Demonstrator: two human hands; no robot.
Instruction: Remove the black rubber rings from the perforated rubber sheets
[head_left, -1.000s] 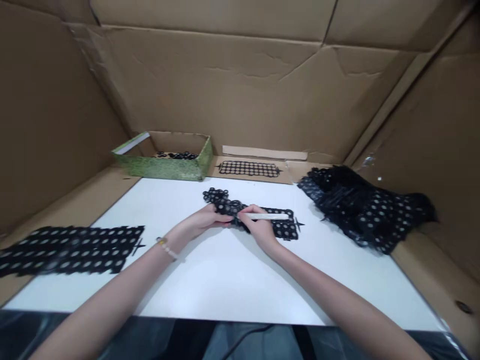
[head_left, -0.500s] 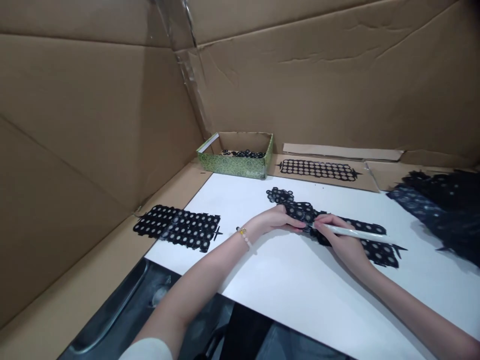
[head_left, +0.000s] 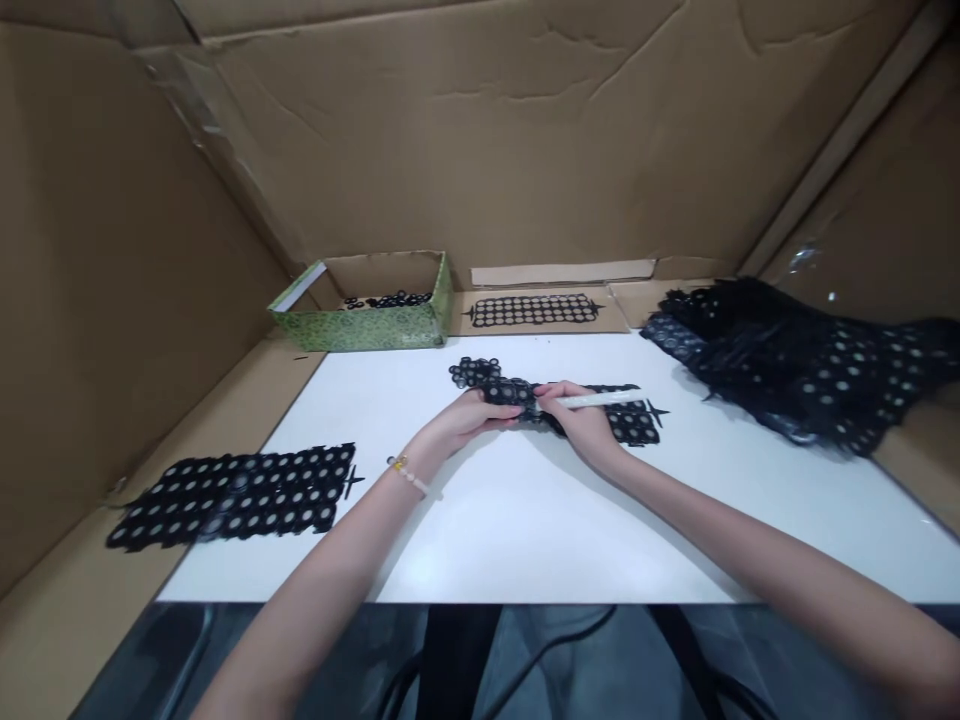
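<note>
On the white board a black sheet of joined rings (head_left: 632, 428) lies in front of me. My left hand (head_left: 471, 418) is closed on the sheet's left part, thumb on top. In my right hand (head_left: 581, 420) is a white pen-like tool (head_left: 600, 399), gripped like a pen. Its tip meets the sheet close to my left thumb, and the exact contact point is too small to make out. A small cluster of loose black rings (head_left: 475, 372) sits just behind my left hand, touching or very near the sheet.
A green-patterned box (head_left: 360, 328) holding black rings stands at the back left. Another black ring sheet (head_left: 247, 492) lies at left, partly over the board's edge. An open ring lattice (head_left: 534, 310) rests at the back. Black sheets are heaped (head_left: 810, 360) at right. Cardboard walls (head_left: 480, 150) surround the table.
My view has swung to the right, so everything appears further left and more of the right-hand heap shows. Both hands keep their hold on the sheet and the white tool.
</note>
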